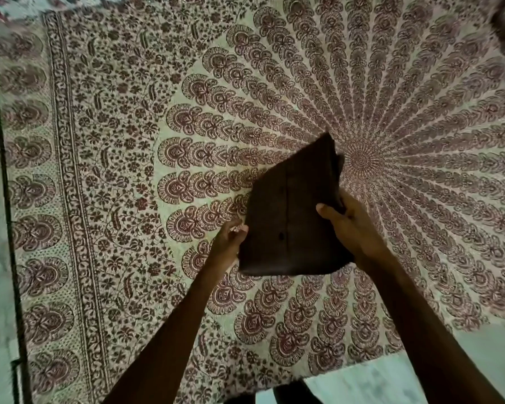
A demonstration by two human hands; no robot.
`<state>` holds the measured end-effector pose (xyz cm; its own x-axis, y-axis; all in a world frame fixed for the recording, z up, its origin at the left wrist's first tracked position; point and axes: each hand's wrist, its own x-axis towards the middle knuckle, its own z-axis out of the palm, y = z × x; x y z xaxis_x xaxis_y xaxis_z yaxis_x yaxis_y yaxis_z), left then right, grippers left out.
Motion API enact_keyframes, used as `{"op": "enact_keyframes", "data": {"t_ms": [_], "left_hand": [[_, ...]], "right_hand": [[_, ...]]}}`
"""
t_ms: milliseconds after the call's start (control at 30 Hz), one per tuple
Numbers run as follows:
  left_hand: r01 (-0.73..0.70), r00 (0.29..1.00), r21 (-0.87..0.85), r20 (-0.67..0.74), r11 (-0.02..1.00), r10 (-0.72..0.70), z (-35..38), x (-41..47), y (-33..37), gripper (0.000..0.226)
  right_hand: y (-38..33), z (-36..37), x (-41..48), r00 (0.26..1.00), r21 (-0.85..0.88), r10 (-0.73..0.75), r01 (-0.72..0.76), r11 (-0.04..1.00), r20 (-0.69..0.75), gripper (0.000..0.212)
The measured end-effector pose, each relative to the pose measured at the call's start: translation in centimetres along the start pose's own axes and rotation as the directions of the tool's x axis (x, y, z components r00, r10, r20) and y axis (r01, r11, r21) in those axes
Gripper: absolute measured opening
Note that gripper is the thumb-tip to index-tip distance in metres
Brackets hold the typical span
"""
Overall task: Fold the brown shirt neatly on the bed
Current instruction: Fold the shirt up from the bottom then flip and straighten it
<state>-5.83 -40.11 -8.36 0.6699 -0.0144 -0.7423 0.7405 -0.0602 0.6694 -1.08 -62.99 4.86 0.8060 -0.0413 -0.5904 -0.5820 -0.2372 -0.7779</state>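
Patterned bedspread (129,141) fills the view, and the brown shirt (289,214), already a compact rectangle, is held tilted over the bed's middle. Gripping its lower-left edge is the left hand (229,239); the right hand (350,225) pinches the right side, thumb on top. Final step, I'd say: lay it flat, smooth it.

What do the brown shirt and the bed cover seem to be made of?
The brown shirt looks like matte woven cloth, perhaps cotton: it keeps flat folds and shows a stitched seam. The bed cover looks like thin printed cloth, probably cotton: dull surface, dense maroon pattern on a pale ground.
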Motion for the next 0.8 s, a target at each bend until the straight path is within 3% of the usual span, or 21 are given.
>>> {"op": "enact_keyframes", "data": {"t_ms": [33, 100, 167, 267, 367, 467, 667, 733, 800], "left_hand": [[0.022, 1.000, 0.022, 0.019, 1.000, -0.022, 0.5, 0.0, -0.4, 0.036], [0.035, 0.999, 0.038, 0.013, 0.999, -0.036, 1.4, -0.6, -0.8, 0.032], [0.034, 0.999, -0.049, 0.000, 0.998, -0.034, 1.3, -1.2, -1.2, 0.024], [0.053, 0.998, -0.291, 0.043, 0.955, -0.042, 0.4, -1.9, -1.7, 0.023], [0.073, 0.997, -0.288, 0.000, 0.955, -0.076, -1.1, -1.6, -3.8, 0.038], [0.109, 0.994, -0.223, 0.018, 0.969, -0.107, -3.1, 0.1, -6.1, 0.041], [0.113, 0.993, -0.237, 0.007, 0.965, -0.115, -4.4, 2.0, -8.5, 0.020], [0.089, 0.996, -0.235, 0.012, 0.968, -0.089, -3.9, 2.0, -8.1, 0.018], [0.109, 0.994, -0.222, -0.006, 0.969, -0.113, -3.1, 1.4, -8.1, 0.022]], "right_hand": [[-1.2, 0.2, -1.1, 0.995, -0.224, -0.097, 0.092, 0.970, -0.011, 0.038], [-2.4, 1.5, -3.6, 0.966, -0.603, -0.257, 0.197, 0.773, -0.013, 0.040], [-1.4, 4.0, -5.0, 0.946, -0.811, -0.323, 0.181, 0.557, -0.011, 0.048], [3.8, 9.3, -4.3, 0.980, -0.935, -0.200, 0.071, 0.348, -0.001, 0.072], [10.8, 14.2, -3.0, 0.992, -0.954, -0.072, 0.117, 0.277, 0.100, 0.076], [16.0, 17.2, -1.8, 0.985, -0.948, -0.065, 0.171, 0.268, 0.159, 0.072], [18.8, 18.1, -1.0, 0.980, -0.889, -0.031, 0.190, 0.416, 0.195, 0.084], [18.6, 16.8, -0.5, 0.961, -0.827, -0.009, 0.243, 0.508, 0.277, 0.075], [18.2, 14.6, -0.3, 0.948, -0.723, -0.104, 0.297, 0.623, 0.300, 0.059]]}}
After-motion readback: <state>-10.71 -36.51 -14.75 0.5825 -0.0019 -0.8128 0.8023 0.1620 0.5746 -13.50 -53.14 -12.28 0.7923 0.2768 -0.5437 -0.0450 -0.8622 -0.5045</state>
